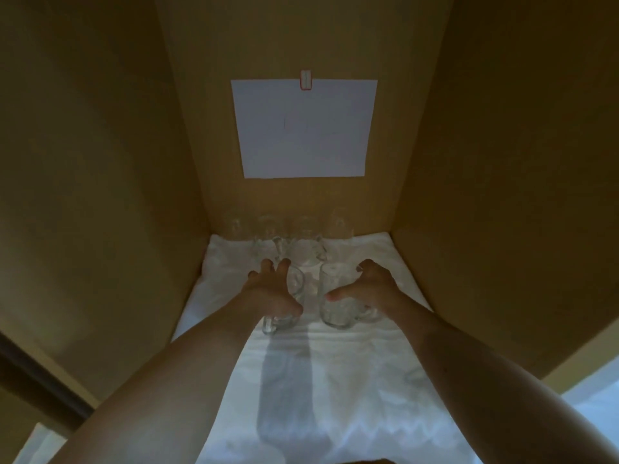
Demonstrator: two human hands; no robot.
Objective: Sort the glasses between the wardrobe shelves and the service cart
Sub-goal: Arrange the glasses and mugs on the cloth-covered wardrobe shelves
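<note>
I am looking into a tall wooden wardrobe compartment, its shelf [234, 316] covered with a white cloth [335, 380] and a blank sheet of paper [303, 128] taped to the back wall. At the back stands a row of clear glasses [288, 229], hard to count in the dim light.

My left hand [273, 289] lies over the top of a glass mug [284, 303], fingers spread forward and thumb down its near side; the mug's handle sticks out below my wrist. Whether I truly grip it or only rest on it I cannot tell. My right hand [365, 286] sits just right of a second glass mug [335, 296], thumb stretched across its front wall, fingers loosely bent above the rim, not closed round it. Its handle shows under my palm.

I judge I am either setting these two down or about to lift them. To do it well I should take each mug by the handle or wrap the body fully, keep them apart so they do not knock together, and move straight up or down, clear of the glasses standing just behind my fingertips.
</note>
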